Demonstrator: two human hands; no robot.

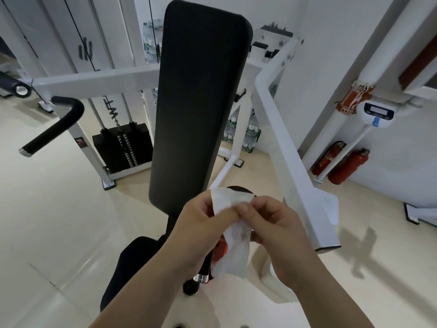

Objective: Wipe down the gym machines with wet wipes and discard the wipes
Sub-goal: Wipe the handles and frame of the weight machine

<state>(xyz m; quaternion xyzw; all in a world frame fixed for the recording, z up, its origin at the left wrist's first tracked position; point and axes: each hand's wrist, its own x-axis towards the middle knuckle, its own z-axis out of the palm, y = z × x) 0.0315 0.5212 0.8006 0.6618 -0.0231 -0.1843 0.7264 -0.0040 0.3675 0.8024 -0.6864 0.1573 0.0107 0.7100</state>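
Left hand and right hand pinch a wet wipe, unfolding it; next, presumably, wiping the black back pad.

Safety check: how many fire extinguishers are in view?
2. One fire extinguisher is on the floor by the right wall, left of a white pole; the second extinguisher is right of it. Others may be hidden.
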